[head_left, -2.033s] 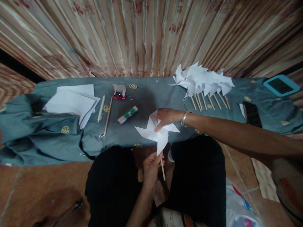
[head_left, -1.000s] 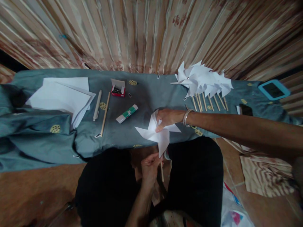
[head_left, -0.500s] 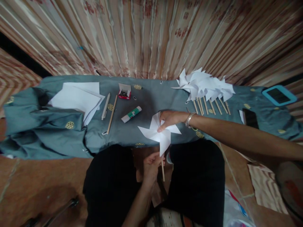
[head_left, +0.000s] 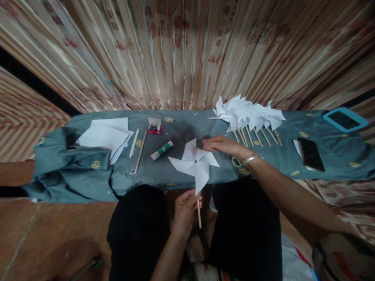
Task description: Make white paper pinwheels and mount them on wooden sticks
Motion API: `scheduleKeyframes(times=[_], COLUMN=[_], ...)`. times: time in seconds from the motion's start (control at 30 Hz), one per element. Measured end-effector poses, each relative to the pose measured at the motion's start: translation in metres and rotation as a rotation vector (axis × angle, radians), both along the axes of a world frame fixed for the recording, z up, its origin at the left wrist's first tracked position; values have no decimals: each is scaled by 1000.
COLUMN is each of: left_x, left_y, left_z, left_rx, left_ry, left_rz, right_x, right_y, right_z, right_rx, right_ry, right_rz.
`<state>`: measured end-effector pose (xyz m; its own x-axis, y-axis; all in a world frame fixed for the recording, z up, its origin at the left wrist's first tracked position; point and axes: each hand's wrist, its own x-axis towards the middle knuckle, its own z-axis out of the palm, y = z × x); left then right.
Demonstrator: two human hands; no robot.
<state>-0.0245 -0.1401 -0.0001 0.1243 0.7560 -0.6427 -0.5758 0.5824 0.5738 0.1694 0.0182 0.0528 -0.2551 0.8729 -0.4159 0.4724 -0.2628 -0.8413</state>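
Observation:
A white paper pinwheel [head_left: 201,171] with a metal pin [head_left: 195,161] at its centre faces up in front of me. My left hand [head_left: 185,208] grips its wooden stick [head_left: 199,214] just below the lowest blade, with part of the stick hidden by fingers and paper. Beside the upper right blade is my right hand [head_left: 218,144], fingers loosely bent and nothing visible in them. Whether its fingertips touch the paper, I cannot tell. Scissors [head_left: 236,160], partly covered, lie under my right wrist.
Finished pinwheels [head_left: 249,111] overlap at the back right. A glue stick [head_left: 162,150], a red box of pins [head_left: 154,127], a loose wooden stick [head_left: 141,151], a white pen [head_left: 134,143] and paper sheets [head_left: 102,134] lie leftward. A phone [head_left: 311,154] and a blue-framed tablet [head_left: 345,118] lie right.
My right hand has come off the pinwheel's centre and moved up and right, uncovering the pin. My left hand still holds the stick. The view has shifted slightly.

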Motion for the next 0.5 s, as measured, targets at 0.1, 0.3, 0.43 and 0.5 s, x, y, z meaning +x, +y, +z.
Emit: scheduleKeyframes(times=[0.1, 0.3, 0.43, 0.5], left_x=[1, 8, 16, 20], left_y=[10, 50, 87, 103], left_z=[12, 46, 61, 63], left_rx=[44, 139, 160, 173], left_ry=[-8, -83, -109, -100], left_rz=[-5, -24, -45, -71], right_x=[12, 31, 30, 26], right_y=[0, 1, -3, -5], right_z=[0, -6, -20, -25], right_rx=[131, 303, 321, 302], right_ry=[218, 456, 600, 673], right_rz=[-308, -673, -781, -802])
